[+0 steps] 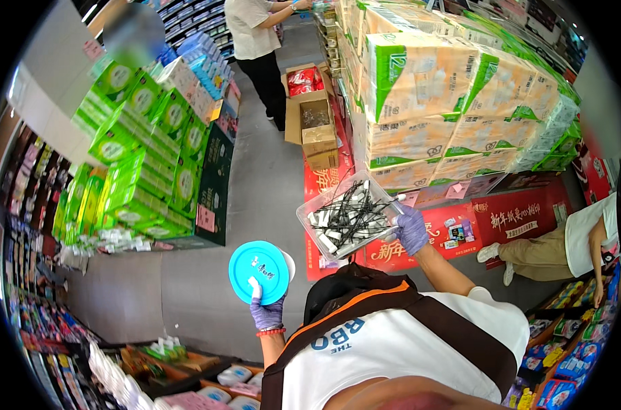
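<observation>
My left hand (268, 314), in a purple glove with white fingertips, is closed on a tub with a round blue lid (261, 260). The lid faces up, and a bit of the tub's white side shows at its right. My right hand (411, 231), gloved the same way, grips the right side of a clear plastic bin (312, 239). Inside the bin lies a tangled heap of white tags with black cords (348, 217). Both the tub and the bin are held out in front of my body, apart from each other.
Ahead on the right rises a tall stack of tissue packs (423, 75); green packs (150, 164) are piled at left. An open cardboard box (317, 130) sits by the aisle. One person (255, 41) stands at the far end, another (563, 242) at the right edge. Shelves line both sides.
</observation>
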A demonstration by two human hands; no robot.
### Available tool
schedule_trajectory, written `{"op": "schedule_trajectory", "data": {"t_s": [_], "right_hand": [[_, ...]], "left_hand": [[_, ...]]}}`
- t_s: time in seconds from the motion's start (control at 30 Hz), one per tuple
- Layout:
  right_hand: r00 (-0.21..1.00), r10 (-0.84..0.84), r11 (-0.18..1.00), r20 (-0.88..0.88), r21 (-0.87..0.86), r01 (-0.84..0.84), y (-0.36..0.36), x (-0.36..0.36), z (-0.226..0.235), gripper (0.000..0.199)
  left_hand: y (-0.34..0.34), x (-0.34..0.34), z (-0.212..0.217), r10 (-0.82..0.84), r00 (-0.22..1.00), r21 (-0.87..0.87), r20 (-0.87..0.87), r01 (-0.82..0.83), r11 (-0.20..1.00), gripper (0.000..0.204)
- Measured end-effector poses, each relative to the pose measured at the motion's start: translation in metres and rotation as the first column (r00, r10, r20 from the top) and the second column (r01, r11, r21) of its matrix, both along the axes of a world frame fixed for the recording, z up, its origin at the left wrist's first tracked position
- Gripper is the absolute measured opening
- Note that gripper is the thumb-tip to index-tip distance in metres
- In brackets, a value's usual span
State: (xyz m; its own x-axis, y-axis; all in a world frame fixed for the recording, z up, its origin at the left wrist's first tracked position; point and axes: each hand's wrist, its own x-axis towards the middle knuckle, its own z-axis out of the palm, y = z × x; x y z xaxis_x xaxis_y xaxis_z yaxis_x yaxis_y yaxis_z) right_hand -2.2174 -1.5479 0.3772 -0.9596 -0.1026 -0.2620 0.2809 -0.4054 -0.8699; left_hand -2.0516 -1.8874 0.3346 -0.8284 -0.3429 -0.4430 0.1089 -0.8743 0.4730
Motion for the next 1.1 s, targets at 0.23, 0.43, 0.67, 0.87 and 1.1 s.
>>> {"op": "schedule_trajectory", "data": {"t_s": [0.23, 0.43, 0.67, 0.87, 1.1], "right_hand": [[0.994, 0.098, 0.995, -0.041, 0.017, -0.097, -0.101, -0.161, -0.009, 0.044], [0.994, 0.028, 0.994, -0.104, 0.111, -0.016, -0.183, -0.263, -0.015, 0.041], [0.978, -0.189, 0.982, -0.083, -0.017, 0.188, -0.221, -0.304, 0.021, 0.053], [0.803, -0.537, 0.795, -0.259, 0.163, 0.585, -0.243, -0.287, -0.019, 0.047], [0.504, -0.862, 0.498, -0.059, 0.088, 0.863, -0.305, -0.241, 0.006, 0.055]], "left_hand": [[-0.092, -0.147, -0.01, 0.053, 0.997, -0.039, -0.061, -0.055, 0.998, 0.072], [-0.17, -0.231, -0.019, 0.049, 0.994, -0.073, 0.093, -0.042, 0.996, 0.075], [-0.26, -0.382, -0.056, -0.412, 0.901, 0.049, 0.135, 0.409, 0.911, 0.07], [-0.279, -0.529, -0.018, -0.695, 0.718, 0.028, 0.026, 0.695, 0.719, 0.069], [-0.274, -0.623, -0.018, -0.864, 0.503, 0.041, -0.016, 0.864, 0.502, 0.064]]}}
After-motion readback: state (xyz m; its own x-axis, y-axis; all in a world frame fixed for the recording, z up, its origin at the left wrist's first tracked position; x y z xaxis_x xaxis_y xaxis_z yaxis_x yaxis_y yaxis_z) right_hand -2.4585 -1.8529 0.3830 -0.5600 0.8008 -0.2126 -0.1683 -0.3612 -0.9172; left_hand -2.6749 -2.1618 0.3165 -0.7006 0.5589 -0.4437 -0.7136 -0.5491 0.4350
